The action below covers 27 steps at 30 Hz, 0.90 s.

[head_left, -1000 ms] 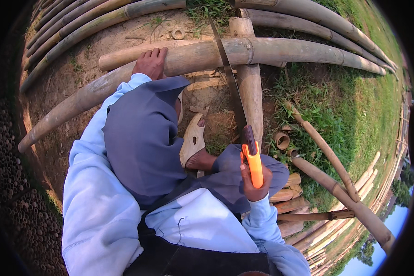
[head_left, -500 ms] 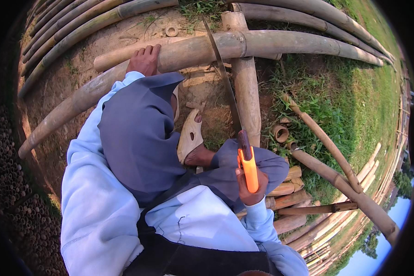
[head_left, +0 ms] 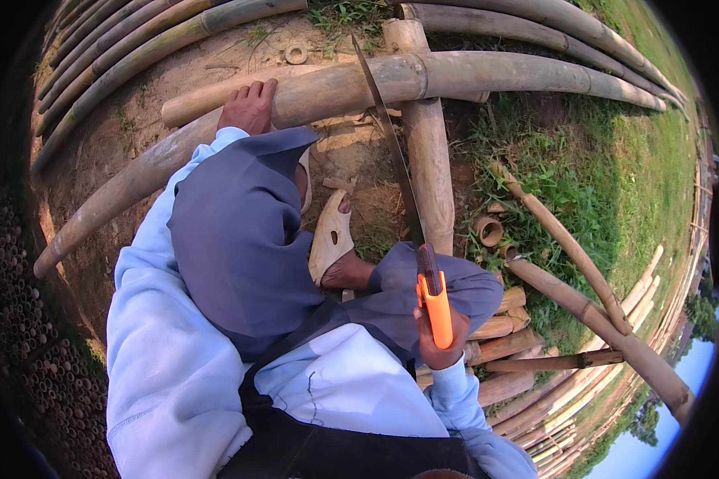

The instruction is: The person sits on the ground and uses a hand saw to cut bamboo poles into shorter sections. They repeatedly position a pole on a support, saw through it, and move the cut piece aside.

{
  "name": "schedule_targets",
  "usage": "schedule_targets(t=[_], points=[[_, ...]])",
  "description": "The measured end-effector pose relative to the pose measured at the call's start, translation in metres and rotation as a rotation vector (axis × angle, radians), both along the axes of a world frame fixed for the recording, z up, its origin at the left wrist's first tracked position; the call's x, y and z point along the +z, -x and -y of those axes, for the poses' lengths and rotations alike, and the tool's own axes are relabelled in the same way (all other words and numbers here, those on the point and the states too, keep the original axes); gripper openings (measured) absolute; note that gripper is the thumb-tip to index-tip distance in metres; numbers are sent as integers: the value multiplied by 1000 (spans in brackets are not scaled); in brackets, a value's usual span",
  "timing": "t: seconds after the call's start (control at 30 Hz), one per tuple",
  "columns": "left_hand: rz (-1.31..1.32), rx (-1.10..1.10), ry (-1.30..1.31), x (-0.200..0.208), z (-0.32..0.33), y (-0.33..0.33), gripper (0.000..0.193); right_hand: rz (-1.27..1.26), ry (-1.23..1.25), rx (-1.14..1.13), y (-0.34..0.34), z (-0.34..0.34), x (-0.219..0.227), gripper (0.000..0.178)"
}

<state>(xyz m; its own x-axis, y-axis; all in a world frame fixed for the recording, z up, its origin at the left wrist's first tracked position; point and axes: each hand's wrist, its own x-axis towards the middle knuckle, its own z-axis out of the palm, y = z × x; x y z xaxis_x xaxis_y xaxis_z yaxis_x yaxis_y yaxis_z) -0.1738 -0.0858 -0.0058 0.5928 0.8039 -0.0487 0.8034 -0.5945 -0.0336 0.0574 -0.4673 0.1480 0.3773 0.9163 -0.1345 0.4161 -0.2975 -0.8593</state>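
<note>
A thick bamboo pole (head_left: 495, 73) lies crosswise in front of me, resting on another bamboo piece (head_left: 429, 168) that runs toward me. My left hand (head_left: 249, 108) grips the pole from above, its fingers bent over the far side. In my right hand (head_left: 443, 345) is a handsaw (head_left: 436, 310) with an orange handle, a dark brown part ahead of it and a long, slightly curved blade. The blade crosses the pole just left of the support. Whether its teeth are in a cut, I cannot tell. My right fingers are partly hidden behind the handle.
Beside my raised knees is a foot in a pale slip-on shoe (head_left: 329, 239). Long bamboo poles (head_left: 144, 60) lie at the far left. Cut bamboo pieces (head_left: 503, 347) are piled near my right hand. A leaning pole (head_left: 591, 307) and a short bamboo ring (head_left: 488, 231) sit at right.
My right hand has drawn the saw a little toward me and slightly right. My left hand stays on the pole, which has barely shifted in view.
</note>
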Motion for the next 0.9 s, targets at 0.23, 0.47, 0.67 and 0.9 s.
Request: schedule_targets(t=[0.23, 0.47, 0.67, 0.9], points=[[75, -58, -81, 7, 3, -1, 66, -181, -218, 0, -22, -133, -82, 12], [-34, -45, -41, 4, -1, 1, 66, -117, -2, -35, -1, -32, -37, 22], [32, -4, -5, 3, 2, -1, 73, -70, -102, 8, -14, -75, -33, 25], [21, -30, 37, 11, 0, 0, 68, -136, -176, 57, -22, -118, -83, 15]])
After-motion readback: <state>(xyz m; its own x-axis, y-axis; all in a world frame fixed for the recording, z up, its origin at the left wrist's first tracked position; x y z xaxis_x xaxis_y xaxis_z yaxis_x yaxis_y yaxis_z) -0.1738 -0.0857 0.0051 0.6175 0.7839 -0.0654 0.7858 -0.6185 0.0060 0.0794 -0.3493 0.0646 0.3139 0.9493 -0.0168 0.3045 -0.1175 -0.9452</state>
